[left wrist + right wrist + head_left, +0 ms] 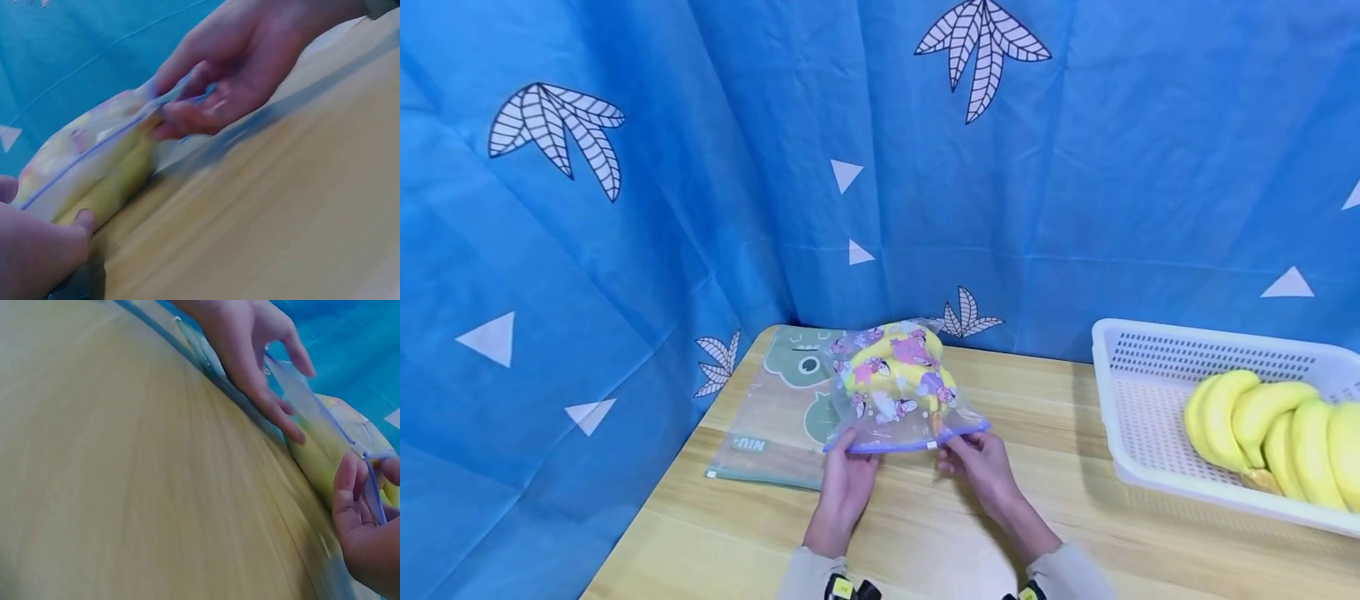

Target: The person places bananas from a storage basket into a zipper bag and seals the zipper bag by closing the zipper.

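Observation:
A clear zip bag (880, 417) with pink and purple cartoon prints holds yellow bananas (891, 350). It has a purple zip edge and a small white slider (932, 445). My right hand (985, 475) pinches that edge just right of the slider, fingers curled in the right wrist view. At the left end of the edge is my left hand (848, 487). In the right wrist view, the left hand (250, 362) has its thumb and fairly straight fingers spread apart beside the bag, fingertips at its underside. In the left wrist view the bananas (119, 175) show through the plastic.
A second zip bag (767, 425) with a green dinosaur print lies flat on the wooden table (917, 533), partly under the first. A white perforated basket (1138, 408) with more bananas (1292, 425) stands at the right. Blue curtain (925, 208) hangs behind and at the left.

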`<state>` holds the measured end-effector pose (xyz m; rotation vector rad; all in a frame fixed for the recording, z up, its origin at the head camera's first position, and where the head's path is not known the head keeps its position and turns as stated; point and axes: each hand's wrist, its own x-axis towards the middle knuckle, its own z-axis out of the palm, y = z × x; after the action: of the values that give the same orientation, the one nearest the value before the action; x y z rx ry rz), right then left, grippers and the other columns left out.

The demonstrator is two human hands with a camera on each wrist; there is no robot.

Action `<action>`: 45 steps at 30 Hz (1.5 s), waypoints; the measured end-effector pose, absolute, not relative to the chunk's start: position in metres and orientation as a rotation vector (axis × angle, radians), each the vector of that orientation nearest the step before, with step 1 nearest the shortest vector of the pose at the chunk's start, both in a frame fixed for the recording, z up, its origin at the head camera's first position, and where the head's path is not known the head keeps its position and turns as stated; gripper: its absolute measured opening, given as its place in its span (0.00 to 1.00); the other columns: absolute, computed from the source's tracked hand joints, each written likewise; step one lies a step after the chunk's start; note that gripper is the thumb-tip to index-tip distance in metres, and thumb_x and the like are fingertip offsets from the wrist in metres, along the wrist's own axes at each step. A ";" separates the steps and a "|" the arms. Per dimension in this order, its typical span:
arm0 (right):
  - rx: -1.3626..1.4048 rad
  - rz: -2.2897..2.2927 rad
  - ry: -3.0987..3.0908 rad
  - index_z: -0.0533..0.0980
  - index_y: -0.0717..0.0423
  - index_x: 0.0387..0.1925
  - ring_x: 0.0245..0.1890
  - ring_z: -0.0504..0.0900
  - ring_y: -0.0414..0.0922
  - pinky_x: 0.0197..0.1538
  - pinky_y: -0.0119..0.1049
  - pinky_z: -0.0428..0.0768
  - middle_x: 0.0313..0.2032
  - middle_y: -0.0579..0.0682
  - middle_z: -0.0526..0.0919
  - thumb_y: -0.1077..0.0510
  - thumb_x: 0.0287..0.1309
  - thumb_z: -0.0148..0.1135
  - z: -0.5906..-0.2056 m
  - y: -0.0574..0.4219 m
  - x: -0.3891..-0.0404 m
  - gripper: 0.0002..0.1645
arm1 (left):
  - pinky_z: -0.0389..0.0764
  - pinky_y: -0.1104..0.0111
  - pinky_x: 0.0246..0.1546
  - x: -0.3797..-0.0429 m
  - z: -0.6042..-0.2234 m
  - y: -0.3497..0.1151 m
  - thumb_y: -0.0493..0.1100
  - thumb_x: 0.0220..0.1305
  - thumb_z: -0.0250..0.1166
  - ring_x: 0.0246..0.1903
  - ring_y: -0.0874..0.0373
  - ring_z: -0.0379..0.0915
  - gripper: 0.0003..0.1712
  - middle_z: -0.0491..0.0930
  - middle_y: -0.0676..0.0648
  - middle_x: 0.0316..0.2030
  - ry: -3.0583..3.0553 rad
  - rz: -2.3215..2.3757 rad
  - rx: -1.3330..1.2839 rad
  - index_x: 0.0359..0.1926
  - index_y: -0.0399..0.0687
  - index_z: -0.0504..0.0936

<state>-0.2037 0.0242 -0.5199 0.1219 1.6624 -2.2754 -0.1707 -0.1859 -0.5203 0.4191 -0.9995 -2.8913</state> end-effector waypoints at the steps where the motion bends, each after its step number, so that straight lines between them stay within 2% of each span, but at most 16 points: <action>1: 0.123 -2.271 1.658 0.77 0.74 0.49 0.29 0.84 0.46 0.40 0.37 0.88 0.33 0.60 0.83 0.65 0.69 0.62 -0.519 0.026 -0.205 0.13 | 0.47 0.57 0.78 -0.173 -0.520 -0.190 0.37 0.79 0.43 0.79 0.42 0.38 0.40 0.39 0.34 0.80 -0.988 -2.897 0.402 0.80 0.38 0.32; 6: 0.160 -2.289 1.651 0.76 0.74 0.50 0.32 0.84 0.46 0.43 0.41 0.89 0.34 0.57 0.83 0.65 0.69 0.62 -0.516 0.035 -0.207 0.15 | 0.47 0.58 0.78 -0.177 -0.518 -0.207 0.42 0.80 0.48 0.79 0.46 0.39 0.42 0.40 0.40 0.81 -0.996 -2.956 0.368 0.82 0.45 0.34; 10: 0.168 -2.320 1.624 0.74 0.74 0.56 0.37 0.85 0.48 0.44 0.43 0.89 0.38 0.56 0.84 0.65 0.71 0.59 -0.518 0.038 -0.208 0.17 | 0.51 0.59 0.78 -0.178 -0.519 -0.215 0.42 0.81 0.49 0.79 0.46 0.43 0.39 0.45 0.40 0.81 -1.057 -2.960 0.376 0.82 0.41 0.39; 14: 0.129 -2.293 1.598 0.71 0.74 0.59 0.42 0.87 0.51 0.46 0.44 0.88 0.43 0.58 0.85 0.65 0.73 0.57 -0.521 0.035 -0.209 0.19 | 0.47 0.60 0.78 -0.179 -0.521 -0.216 0.36 0.81 0.44 0.79 0.47 0.38 0.36 0.40 0.39 0.81 -1.128 -2.943 0.328 0.80 0.35 0.38; 18: 0.062 -2.284 1.572 0.68 0.73 0.64 0.45 0.86 0.53 0.49 0.46 0.87 0.49 0.60 0.83 0.65 0.73 0.57 -0.524 0.029 -0.210 0.23 | 0.42 0.58 0.79 -0.179 -0.525 -0.215 0.27 0.77 0.38 0.80 0.44 0.30 0.36 0.33 0.37 0.81 -1.108 -2.937 0.309 0.80 0.32 0.35; 20: 0.038 -2.262 1.546 0.66 0.71 0.66 0.47 0.85 0.54 0.51 0.48 0.87 0.51 0.61 0.81 0.64 0.73 0.56 -0.524 0.028 -0.210 0.25 | 0.41 0.58 0.78 -0.179 -0.526 -0.215 0.25 0.75 0.35 0.79 0.43 0.30 0.37 0.32 0.35 0.81 -1.110 -2.931 0.322 0.79 0.32 0.34; 24: -0.020 -2.217 1.477 0.63 0.68 0.68 0.50 0.84 0.53 0.55 0.50 0.84 0.51 0.61 0.79 0.60 0.75 0.56 -0.524 0.027 -0.211 0.27 | 0.45 0.58 0.78 -0.177 -0.528 -0.217 0.20 0.69 0.32 0.79 0.41 0.33 0.41 0.34 0.35 0.81 -1.177 -2.939 0.321 0.80 0.35 0.33; 29: -0.046 -2.255 1.391 0.61 0.66 0.69 0.50 0.83 0.51 0.57 0.53 0.83 0.53 0.60 0.79 0.53 0.75 0.58 -0.523 0.026 -0.211 0.32 | 0.56 0.57 0.75 -0.177 -0.529 -0.219 0.16 0.59 0.33 0.79 0.41 0.37 0.51 0.35 0.39 0.81 -1.250 -3.000 0.279 0.82 0.44 0.33; 31: -0.022 -2.265 1.380 0.61 0.64 0.69 0.48 0.82 0.50 0.57 0.53 0.83 0.53 0.60 0.79 0.53 0.75 0.59 -0.524 0.025 -0.212 0.31 | 0.59 0.55 0.74 -0.176 -0.530 -0.220 0.15 0.58 0.33 0.79 0.40 0.36 0.53 0.34 0.40 0.81 -1.276 -3.023 0.255 0.82 0.47 0.32; 34: 0.019 -2.268 1.411 0.63 0.64 0.68 0.47 0.83 0.51 0.55 0.53 0.84 0.51 0.60 0.79 0.55 0.74 0.59 -0.525 0.022 -0.212 0.29 | 0.60 0.59 0.74 -0.175 -0.530 -0.222 0.15 0.58 0.35 0.79 0.42 0.35 0.55 0.33 0.41 0.82 -1.296 -3.041 0.249 0.82 0.49 0.31; 36: 0.043 -2.267 1.454 0.65 0.65 0.66 0.45 0.84 0.51 0.54 0.51 0.85 0.49 0.60 0.81 0.57 0.74 0.60 -0.525 0.021 -0.211 0.27 | 0.59 0.62 0.74 -0.175 -0.529 -0.223 0.17 0.61 0.38 0.79 0.43 0.37 0.53 0.35 0.42 0.82 -1.290 -3.038 0.274 0.82 0.49 0.32; 39: 0.049 -2.268 1.556 0.69 0.68 0.59 0.39 0.85 0.50 0.51 0.49 0.86 0.42 0.59 0.83 0.55 0.73 0.61 -0.525 0.021 -0.209 0.24 | 0.57 0.65 0.75 -0.177 -0.527 -0.224 0.26 0.73 0.45 0.79 0.47 0.42 0.47 0.39 0.44 0.82 -1.257 -3.044 0.288 0.83 0.51 0.33; 42: 0.012 -2.271 1.629 0.71 0.69 0.53 0.34 0.83 0.47 0.49 0.48 0.87 0.34 0.56 0.81 0.54 0.74 0.60 -0.525 0.023 -0.207 0.20 | 0.61 0.64 0.74 -0.181 -0.524 -0.224 0.41 0.80 0.51 0.74 0.51 0.57 0.44 0.50 0.45 0.80 -1.223 -3.059 0.313 0.83 0.54 0.35; 45: -0.100 -2.242 1.642 0.72 0.71 0.49 0.31 0.80 0.44 0.50 0.49 0.87 0.30 0.53 0.77 0.56 0.74 0.59 -0.524 0.028 -0.203 0.18 | 0.69 0.66 0.69 -0.187 -0.521 -0.224 0.50 0.80 0.53 0.64 0.57 0.72 0.41 0.65 0.49 0.72 -1.185 -3.046 0.369 0.83 0.54 0.41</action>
<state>-0.2031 0.0277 -0.5236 -0.0996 1.6416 -2.2423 -0.1867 -0.2242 -0.5205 0.3693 -1.1854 -3.0458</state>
